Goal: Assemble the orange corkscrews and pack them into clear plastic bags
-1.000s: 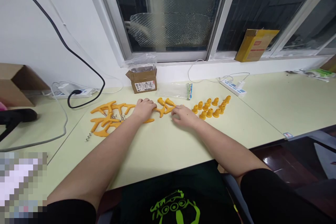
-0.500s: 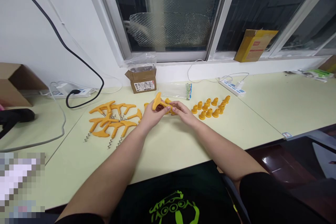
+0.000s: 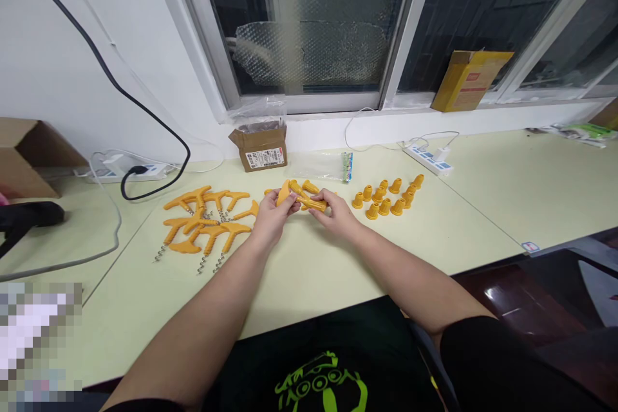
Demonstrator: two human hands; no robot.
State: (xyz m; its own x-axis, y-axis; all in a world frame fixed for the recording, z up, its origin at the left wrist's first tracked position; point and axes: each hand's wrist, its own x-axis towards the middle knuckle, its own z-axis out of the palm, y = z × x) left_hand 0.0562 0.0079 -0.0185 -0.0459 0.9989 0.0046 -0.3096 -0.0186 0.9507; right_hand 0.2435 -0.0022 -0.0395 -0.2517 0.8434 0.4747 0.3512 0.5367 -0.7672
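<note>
My left hand is closed on the wide handle of a yellow corkscrew. At the shaft's other end, my right hand grips a yellow ribbed sleeve; no metal screw shows between them. Just behind my hands a couple of yellow pieces lie on the table. On the left is a pile of yellow T-handled corkscrews with bare metal spirals. Several yellow ribbed caps stand upright on the right.
A small open cardboard box and a clear plastic bag sit behind my hands on the pale table. Power strips and cables lie along the wall. A larger carton is at far left.
The corkscrew has been lowered and turned, so its handle points less upward. My right hand has shifted along to the sleeve at the far end, which is now more exposed.
</note>
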